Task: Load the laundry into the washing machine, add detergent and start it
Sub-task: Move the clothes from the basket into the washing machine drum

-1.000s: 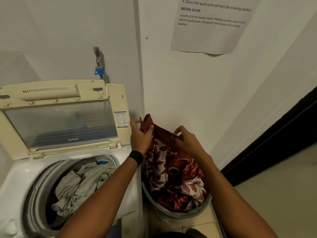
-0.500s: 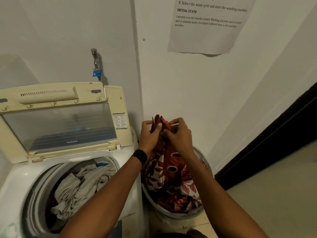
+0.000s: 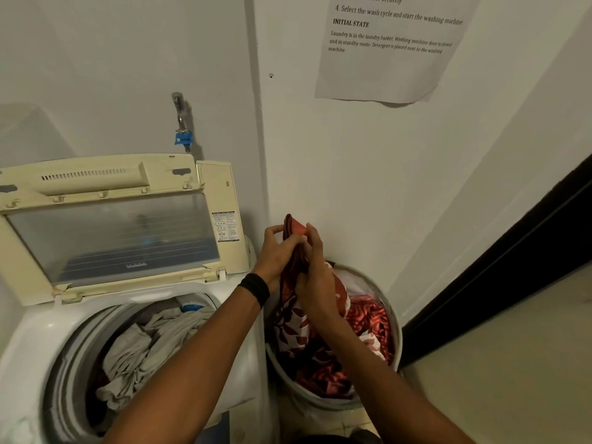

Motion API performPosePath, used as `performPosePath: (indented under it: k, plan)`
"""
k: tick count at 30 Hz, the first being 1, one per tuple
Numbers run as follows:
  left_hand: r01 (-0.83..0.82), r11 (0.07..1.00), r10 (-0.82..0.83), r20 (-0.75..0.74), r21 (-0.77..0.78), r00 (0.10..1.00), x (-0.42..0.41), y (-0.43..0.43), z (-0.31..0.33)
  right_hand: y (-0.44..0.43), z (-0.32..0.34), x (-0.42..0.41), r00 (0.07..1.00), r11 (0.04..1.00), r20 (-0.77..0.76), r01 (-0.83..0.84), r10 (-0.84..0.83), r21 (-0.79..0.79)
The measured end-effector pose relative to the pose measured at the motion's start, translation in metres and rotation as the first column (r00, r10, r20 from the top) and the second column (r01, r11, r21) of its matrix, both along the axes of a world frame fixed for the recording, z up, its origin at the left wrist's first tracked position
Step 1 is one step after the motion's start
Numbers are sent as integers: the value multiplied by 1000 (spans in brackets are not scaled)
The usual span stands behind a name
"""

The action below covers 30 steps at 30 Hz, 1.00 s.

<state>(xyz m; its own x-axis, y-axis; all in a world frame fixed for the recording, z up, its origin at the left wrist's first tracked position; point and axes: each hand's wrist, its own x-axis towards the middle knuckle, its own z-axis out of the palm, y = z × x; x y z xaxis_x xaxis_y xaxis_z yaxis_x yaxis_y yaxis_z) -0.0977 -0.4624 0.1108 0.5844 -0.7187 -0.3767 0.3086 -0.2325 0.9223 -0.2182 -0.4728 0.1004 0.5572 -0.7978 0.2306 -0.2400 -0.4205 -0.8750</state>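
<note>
Loading looks about halfway: pale grey clothes (image 3: 150, 344) lie in the drum of the one white top-loading washing machine (image 3: 38, 328), its cream lid (image 3: 112, 232) raised, with detergent and starting not yet done. Above the one round grey laundry basket (image 3: 395, 318) just beside it, the left hand (image 3: 277, 254) and right hand (image 3: 315, 274) both curl their fingers round the bunched top of one red leaf-patterned cloth (image 3: 298, 325), which trails down into the basket.

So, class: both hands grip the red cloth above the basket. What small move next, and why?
Probably lift the red cloth left over the open washing machine: left hand and right hand grip its top, its rest lies in the basket.
</note>
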Motion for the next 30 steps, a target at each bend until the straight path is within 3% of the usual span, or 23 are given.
performPosePath:
  k: [5,8,10,14,17,19,22,26,30]
  plan:
    - [-37,998,42,113,-42,993,-14,-8,3,1,-27,-2,978,952,-17,197,-207,-234]
    - [-135,988,136,13,-78,991,-5,-4,2,-17,-46,-25,919,927,-134,360,-372,-104]
    - [-174,982,175,5,-78,985,5,0,1,-23,-60,-43,889,924,-254,379,-381,-58]
    - [-222,970,228,57,-95,972,19,-2,6,-23,-69,-64,950,968,-192,250,-246,-7]
    - [-96,994,101,131,-43,986,26,0,4,-31,-29,-62,957,996,-283,-70,54,-47]
    - [15,1000,-15,218,2,976,27,1,4,-45,8,-54,818,941,-522,-329,241,-81]
    - [175,984,-172,298,15,939,27,1,3,-60,45,-37,495,823,-785,-566,372,33]
    - [341,938,-335,427,65,840,21,0,9,-68,59,-23,412,822,-829,-561,378,96]
    - [339,937,-331,526,83,784,21,4,8,-69,62,-20,307,754,-831,-629,463,188]
